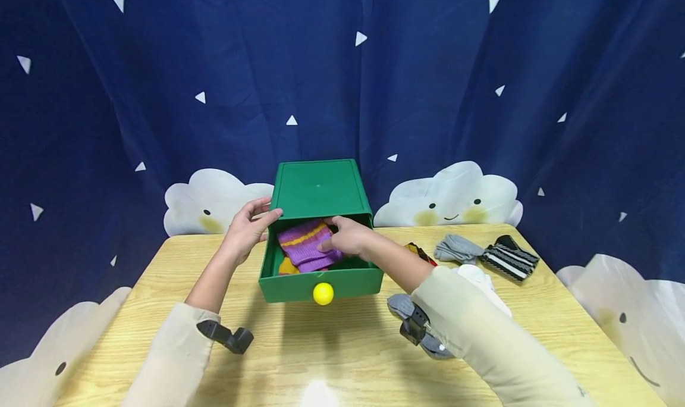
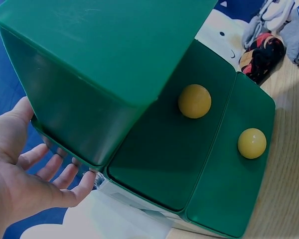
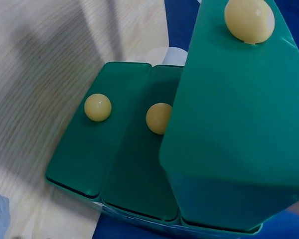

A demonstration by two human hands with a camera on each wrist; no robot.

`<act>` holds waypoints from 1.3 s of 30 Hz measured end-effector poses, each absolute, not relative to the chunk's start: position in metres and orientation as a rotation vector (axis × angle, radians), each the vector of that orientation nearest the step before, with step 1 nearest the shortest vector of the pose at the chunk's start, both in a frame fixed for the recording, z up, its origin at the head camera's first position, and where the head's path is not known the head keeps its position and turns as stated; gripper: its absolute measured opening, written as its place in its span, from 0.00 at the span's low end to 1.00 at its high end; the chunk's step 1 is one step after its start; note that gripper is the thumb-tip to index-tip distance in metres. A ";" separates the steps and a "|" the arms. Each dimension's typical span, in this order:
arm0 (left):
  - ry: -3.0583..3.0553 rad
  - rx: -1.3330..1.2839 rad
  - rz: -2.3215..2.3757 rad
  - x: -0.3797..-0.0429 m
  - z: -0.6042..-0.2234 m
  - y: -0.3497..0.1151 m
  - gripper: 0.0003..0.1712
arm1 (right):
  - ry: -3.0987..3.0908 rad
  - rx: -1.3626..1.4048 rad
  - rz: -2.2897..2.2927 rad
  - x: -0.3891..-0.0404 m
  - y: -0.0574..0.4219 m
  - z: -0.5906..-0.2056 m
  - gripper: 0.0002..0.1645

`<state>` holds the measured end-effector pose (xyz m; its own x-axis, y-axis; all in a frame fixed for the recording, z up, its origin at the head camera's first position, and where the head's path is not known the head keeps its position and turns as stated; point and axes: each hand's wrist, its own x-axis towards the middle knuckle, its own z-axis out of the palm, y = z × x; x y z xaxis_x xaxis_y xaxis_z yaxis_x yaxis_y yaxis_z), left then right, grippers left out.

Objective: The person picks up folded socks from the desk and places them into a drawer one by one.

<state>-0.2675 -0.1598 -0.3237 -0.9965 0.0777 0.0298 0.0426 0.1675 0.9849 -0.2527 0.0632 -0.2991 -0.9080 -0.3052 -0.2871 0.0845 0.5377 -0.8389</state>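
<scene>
A green drawer cabinet (image 1: 321, 187) stands on the table with its top drawer (image 1: 291, 289) pulled out. Inside that drawer lies a purple sock (image 1: 305, 252) with yellow and orange stripes, and something yellow (image 1: 288, 267) shows under it. My right hand (image 1: 350, 237) reaches in over the drawer's right side and holds the purple sock, thumb across its front; some fingers are hidden. On the other side, my left hand (image 1: 247, 228) rests against the cabinet's upper left edge. Its fingers (image 2: 60, 177) are spread and extended along the cabinet's side in the left wrist view.
Two lower drawers with yellow knobs (image 2: 251, 143) are closed. On the table's right lie a grey sock (image 1: 457, 249), a black-and-white striped one (image 1: 511, 258), a white one (image 1: 473, 274), a dark red-and-yellow one (image 1: 420, 252) and grey socks (image 1: 400, 304) under the right forearm. A blue curtain (image 1: 321, 68) hangs behind.
</scene>
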 end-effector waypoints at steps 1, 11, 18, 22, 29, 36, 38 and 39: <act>2.382 0.123 2.005 -0.268 -0.324 -0.160 0.39 | 2.357 -0.176 -1.352 -0.253 0.063 -0.299 0.41; 2.387 0.123 2.011 -0.270 -0.325 -0.159 0.38 | 2.186 -0.237 -1.430 -0.248 0.072 -0.290 0.41; 2.381 0.129 2.007 -0.270 -0.326 -0.159 0.38 | 2.282 -0.278 -1.344 -0.243 0.079 -0.284 0.31; 2.379 0.132 2.010 -0.270 -0.326 -0.160 0.38 | 2.396 -0.335 -1.228 -0.236 0.081 -0.272 0.28; 2.388 0.130 1.999 -0.268 -0.323 -0.159 0.38 | 2.470 -0.434 -1.203 -0.225 0.092 -0.251 0.24; 2.391 0.136 1.987 -0.267 -0.324 -0.159 0.39 | 2.483 -0.430 -1.252 -0.221 0.111 -0.239 0.23; 2.393 0.129 1.987 -0.267 -0.324 -0.159 0.39 | 2.479 -0.421 -1.284 -0.221 0.117 -0.238 0.24; 2.395 0.128 1.985 -0.267 -0.324 -0.159 0.38 | 2.480 -0.418 -1.299 -0.222 0.121 -0.238 0.24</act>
